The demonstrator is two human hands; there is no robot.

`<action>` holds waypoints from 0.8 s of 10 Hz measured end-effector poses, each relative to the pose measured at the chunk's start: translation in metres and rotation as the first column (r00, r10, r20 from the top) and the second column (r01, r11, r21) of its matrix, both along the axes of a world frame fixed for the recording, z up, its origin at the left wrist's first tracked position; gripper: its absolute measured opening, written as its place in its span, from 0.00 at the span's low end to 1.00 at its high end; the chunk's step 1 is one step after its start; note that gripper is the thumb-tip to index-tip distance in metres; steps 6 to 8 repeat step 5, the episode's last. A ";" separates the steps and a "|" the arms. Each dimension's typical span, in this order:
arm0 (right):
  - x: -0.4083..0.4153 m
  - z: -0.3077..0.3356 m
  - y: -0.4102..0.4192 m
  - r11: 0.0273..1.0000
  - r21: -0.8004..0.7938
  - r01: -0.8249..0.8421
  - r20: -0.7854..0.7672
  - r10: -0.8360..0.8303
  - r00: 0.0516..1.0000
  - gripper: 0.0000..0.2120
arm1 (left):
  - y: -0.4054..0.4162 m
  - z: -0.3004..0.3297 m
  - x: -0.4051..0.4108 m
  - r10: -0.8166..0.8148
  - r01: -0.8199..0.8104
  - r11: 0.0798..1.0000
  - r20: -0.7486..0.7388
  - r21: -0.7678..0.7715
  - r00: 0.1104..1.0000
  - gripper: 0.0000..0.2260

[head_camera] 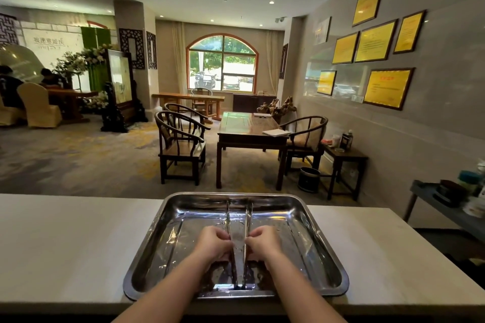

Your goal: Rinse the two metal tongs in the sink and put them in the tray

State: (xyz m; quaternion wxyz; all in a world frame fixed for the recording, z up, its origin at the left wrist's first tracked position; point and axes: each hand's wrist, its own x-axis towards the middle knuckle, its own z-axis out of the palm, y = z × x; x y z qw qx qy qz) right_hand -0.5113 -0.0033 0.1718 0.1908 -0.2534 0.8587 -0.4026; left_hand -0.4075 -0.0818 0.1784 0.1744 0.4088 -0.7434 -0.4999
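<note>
A shiny steel tray (325, 249) sits on the white counter in front of me. Two metal tongs lie inside it, side by side, pointing away from me. The left tongs (228, 217) run along the tray's middle, and the right tongs (248, 217) lie just beside them, spreading slightly at the far end. My left hand (213, 244) pinches the left tongs near their middle. My right hand (263, 242) pinches the right tongs the same way. The near ends of both tongs rest close to the tray's front wall. No sink is in view.
The white counter (65, 238) stretches left and right of the tray. Beyond it are wooden chairs (181, 144), a dark wooden table (249, 128) and a small bin (309, 178). A grey side shelf (446, 204) with containers stands at the right.
</note>
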 end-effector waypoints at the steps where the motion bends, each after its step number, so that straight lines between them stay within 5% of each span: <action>1: 0.004 0.006 0.001 0.997 0.066 -0.036 -0.051 0.040 0.998 0.06 | 0.002 0.003 0.003 -0.038 0.039 0.999 0.046 -0.029 0.998 0.03; 3: 0.014 0.034 0.009 0.948 0.264 -0.180 -0.229 0.243 0.943 0.08 | 0.004 0.028 0.017 -0.241 0.311 0.913 0.267 -0.264 0.933 0.18; 5: 0.031 0.081 0.023 0.756 0.547 -0.359 -0.191 0.531 0.826 0.15 | 0.009 0.079 0.042 -0.372 0.699 0.705 0.775 -0.122 0.511 0.22; 8: 0.031 0.081 0.023 0.756 0.547 -0.359 -0.191 0.531 0.826 0.15 | 0.009 0.079 0.042 -0.372 0.699 0.705 0.775 -0.122 0.511 0.22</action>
